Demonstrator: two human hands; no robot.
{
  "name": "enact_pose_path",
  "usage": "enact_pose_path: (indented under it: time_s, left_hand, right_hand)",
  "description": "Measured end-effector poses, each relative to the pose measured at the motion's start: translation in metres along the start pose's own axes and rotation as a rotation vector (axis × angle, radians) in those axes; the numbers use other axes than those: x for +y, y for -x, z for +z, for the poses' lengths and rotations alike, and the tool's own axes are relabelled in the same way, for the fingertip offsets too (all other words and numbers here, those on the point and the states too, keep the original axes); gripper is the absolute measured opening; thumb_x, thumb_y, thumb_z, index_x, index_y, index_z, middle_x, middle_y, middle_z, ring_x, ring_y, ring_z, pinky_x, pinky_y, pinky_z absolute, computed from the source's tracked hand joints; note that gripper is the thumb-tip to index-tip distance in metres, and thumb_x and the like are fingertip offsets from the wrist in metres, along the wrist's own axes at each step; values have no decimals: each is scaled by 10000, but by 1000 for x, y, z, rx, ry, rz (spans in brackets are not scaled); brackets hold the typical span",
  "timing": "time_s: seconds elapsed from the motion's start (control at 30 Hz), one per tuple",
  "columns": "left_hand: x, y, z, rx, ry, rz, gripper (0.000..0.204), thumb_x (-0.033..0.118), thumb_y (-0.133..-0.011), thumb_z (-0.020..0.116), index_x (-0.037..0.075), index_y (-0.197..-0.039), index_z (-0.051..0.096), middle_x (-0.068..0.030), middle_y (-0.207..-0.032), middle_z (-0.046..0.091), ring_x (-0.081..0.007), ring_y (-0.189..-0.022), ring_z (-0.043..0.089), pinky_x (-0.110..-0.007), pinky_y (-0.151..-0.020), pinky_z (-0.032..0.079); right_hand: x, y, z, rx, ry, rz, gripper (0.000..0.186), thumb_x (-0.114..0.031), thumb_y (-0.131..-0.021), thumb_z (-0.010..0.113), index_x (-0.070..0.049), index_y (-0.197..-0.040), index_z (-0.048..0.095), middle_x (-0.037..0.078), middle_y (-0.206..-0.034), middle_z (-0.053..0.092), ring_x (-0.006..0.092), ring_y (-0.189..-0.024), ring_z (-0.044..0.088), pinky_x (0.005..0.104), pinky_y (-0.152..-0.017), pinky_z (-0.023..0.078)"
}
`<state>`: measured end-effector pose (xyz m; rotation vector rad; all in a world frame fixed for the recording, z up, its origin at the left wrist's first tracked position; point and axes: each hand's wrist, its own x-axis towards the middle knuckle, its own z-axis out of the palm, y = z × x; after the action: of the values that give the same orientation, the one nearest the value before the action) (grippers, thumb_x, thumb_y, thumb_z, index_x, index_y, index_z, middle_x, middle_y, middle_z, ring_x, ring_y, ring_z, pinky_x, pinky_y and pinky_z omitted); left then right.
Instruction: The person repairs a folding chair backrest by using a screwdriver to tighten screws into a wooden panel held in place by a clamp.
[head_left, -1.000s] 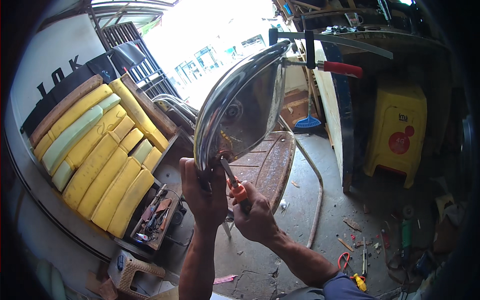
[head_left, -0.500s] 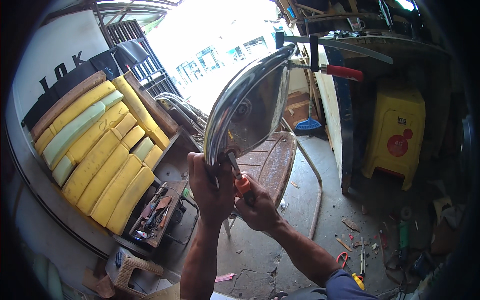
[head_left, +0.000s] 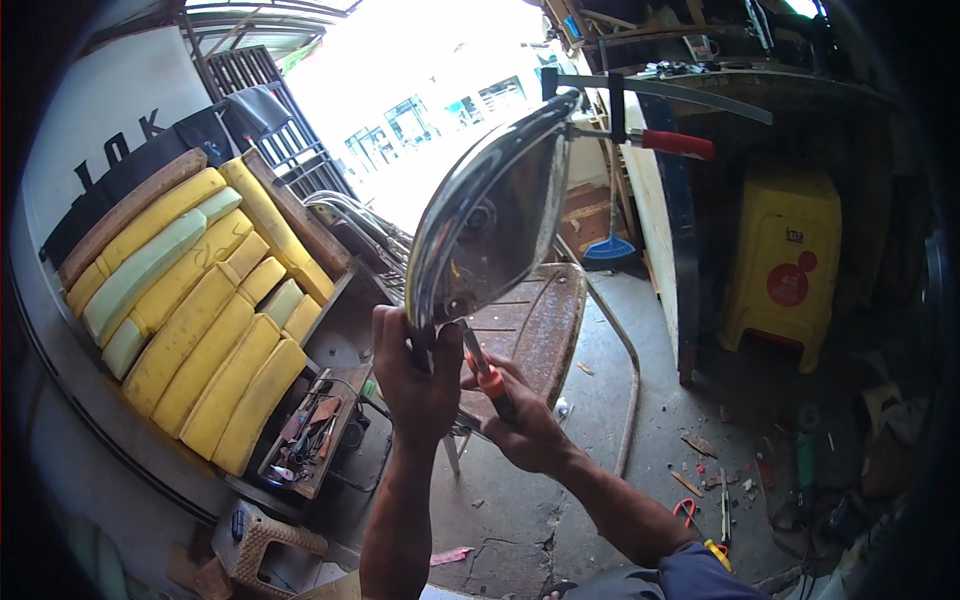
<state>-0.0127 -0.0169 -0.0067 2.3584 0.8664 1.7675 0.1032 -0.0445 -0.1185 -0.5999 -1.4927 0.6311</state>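
Shell up top, my L hand grips its btm edge; R hand, just below, clamps orange-handled tool; rusty slab bhd, concrete flr, yellow strips left.

Left hand raised, fingers curled; right hand just beside, wrapped in grip; forearms bare, angled upward.

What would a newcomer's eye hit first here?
The shiny curved metal piece at centre, its lower end in the left hand, with the right hand holding an orange-handled tool close by. Next, the rows of yellow foam at left, then the red-handled clamp at the piece's upper end.
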Motion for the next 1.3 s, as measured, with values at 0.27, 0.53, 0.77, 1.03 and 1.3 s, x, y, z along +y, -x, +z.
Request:
enact_pose_path:
  time_s: [0.27, 0.53, 0.77, 1.03, 1.3]
  left_hand:
    - [-8, -4, 2, 229, 1018, -415, 317, 8, -876, 458, -45, -1180, 531, -23, -845, 461, -99, -770, 545, -264, -662, 484]
    - [-180, 89, -96, 436, 775, -1199, 329, -116, -870, 452, -34, -1156, 594, -114, -1036, 606, -217, -933, 565, -305, -778, 509]
    - [-182, 84, -100, 289, 1080, -1114, 348, 10, -1059, 360, -113, -1380, 420, -296, -1414, 472, -344, -1265, 561, -406, -1132, 468]
    - [-162, 88, -94, 10, 1071, -832, 289, 78, -1032, 516, -46, -1286, 575, -185, -1171, 675, -214, -1049, 676, -313, -945, 576]
    - [-99, 79, -73, 107, 997, -783, 213, 151, -1019, 560, 14, -1169, 625, -134, -1090, 693, -201, -960, 685, -300, -785, 616]
  right_hand:
    - [44, 261, -56, -303, 227, 286, 541, 6, -759, 634, -22, -1296, 575, 188, -1262, 572, 325, -1113, 628, 411, -950, 524]
    - [62, 470, -44, -452, 748, 705, 369, -367, -842, 688, -175, -1156, 658, 162, -1121, 598, 367, -1077, 552, 491, -915, 431]
    - [7, 461, -128, 519, 919, 1037, 198, -64, -838, 617, -23, -1028, 652, 161, -1039, 613, 348, -979, 628, 432, -888, 515]
    - [-5, 480, -146, 234, 1084, 1254, 328, -198, -808, 746, -133, -1111, 639, 121, -1026, 624, 355, -990, 619, 472, -836, 502]
    - [-12, 421, -124, 385, 808, 1069, 256, -133, -837, 633, 0, -1053, 600, 203, -990, 632, 395, -923, 630, 464, -811, 508]
